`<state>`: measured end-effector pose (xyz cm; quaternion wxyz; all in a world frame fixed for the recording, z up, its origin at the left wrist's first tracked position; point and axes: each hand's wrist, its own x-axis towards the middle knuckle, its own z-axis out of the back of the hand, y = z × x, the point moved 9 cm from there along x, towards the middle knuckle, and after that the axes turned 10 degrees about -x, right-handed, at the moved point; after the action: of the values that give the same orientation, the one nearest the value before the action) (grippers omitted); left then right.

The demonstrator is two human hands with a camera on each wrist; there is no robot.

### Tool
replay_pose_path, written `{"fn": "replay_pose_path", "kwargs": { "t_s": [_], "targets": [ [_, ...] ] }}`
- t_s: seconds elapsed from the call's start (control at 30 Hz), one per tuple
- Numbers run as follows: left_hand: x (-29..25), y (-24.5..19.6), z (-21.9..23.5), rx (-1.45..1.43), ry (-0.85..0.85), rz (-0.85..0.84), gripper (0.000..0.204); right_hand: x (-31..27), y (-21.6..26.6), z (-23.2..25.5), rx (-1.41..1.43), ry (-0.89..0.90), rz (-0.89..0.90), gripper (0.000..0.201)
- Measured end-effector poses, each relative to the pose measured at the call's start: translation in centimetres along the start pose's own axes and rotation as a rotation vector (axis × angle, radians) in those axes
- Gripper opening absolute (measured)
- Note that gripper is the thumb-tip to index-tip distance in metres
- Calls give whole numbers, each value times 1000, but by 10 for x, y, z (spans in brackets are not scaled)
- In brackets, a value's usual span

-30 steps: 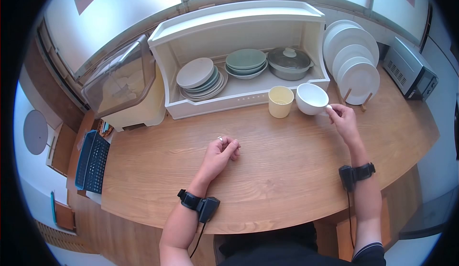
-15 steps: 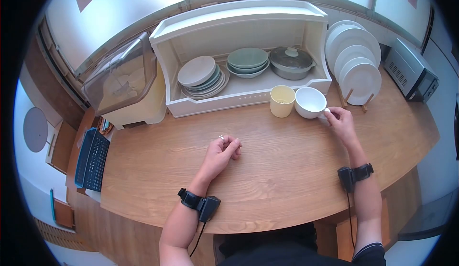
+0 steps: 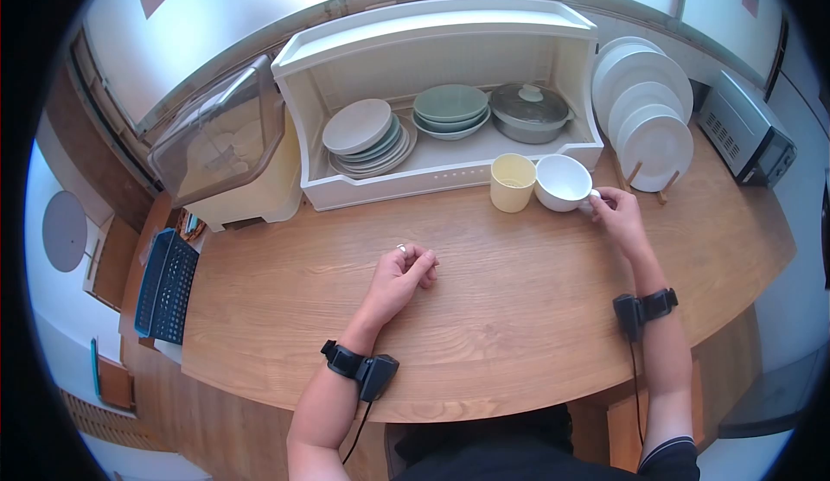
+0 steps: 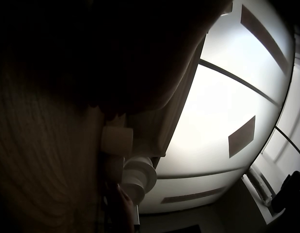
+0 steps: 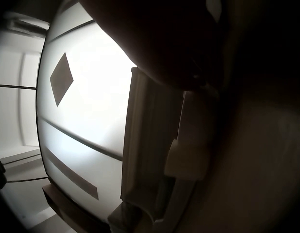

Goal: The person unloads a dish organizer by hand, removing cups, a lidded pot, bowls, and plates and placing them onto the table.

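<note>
A white cup (image 3: 563,182) stands at the back right of the wooden table, its handle turned towards my right hand (image 3: 617,216). The thumb and fingers of that hand pinch the handle. Right beside the cup, on its left, is a yellow cup (image 3: 513,184) with an open top. My left hand (image 3: 404,279) rests on the table nearer to me, fingers loosely curled and holding nothing. In the dark right wrist view, the white cup (image 5: 194,116) and the yellow cup (image 5: 186,159) line up beyond the hand.
Behind the cups, a white shelf unit (image 3: 406,189) holds stacked plates (image 3: 357,127), green bowls (image 3: 450,102) and a lidded pot (image 3: 528,114). White plates (image 3: 654,148) stand in a wooden rack at right, near a toaster oven (image 3: 743,131). A lidded bin (image 3: 229,148) is at left.
The white cup has shifted slightly left, closer to the yellow cup, with my right hand still pinching its handle. My left hand has stayed in place.
</note>
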<state>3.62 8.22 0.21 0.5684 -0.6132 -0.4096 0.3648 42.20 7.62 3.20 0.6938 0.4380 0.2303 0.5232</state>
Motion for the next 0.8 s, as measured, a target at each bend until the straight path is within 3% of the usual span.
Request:
{"fn": "replay_pose_path", "kwargs": {
  "t_s": [0.07,0.13,0.23,0.33,0.5,0.67,0.8],
  "targets": [
    [0,0,0,8,-4,3,21,0,1,2,28,11,-37,27],
    [0,-1,-1,-9,-7,6,21,6,11,18,-242,-103,59,32],
    [0,1,0,-8,-13,9,21,19,30,27,-223,-170,152,33],
    [0,2,0,-5,-6,14,20,24,66,20,-153,-123,121,32],
    [-1,1,1,-23,-11,22,20,62,84,-4,-43,-88,99,33],
    [-1,0,0,-37,-14,27,20,119,68,-28,199,-54,36,40],
    [-2,0,0,-44,-15,34,21,168,32,-34,104,-48,-99,41]
  ]
}}
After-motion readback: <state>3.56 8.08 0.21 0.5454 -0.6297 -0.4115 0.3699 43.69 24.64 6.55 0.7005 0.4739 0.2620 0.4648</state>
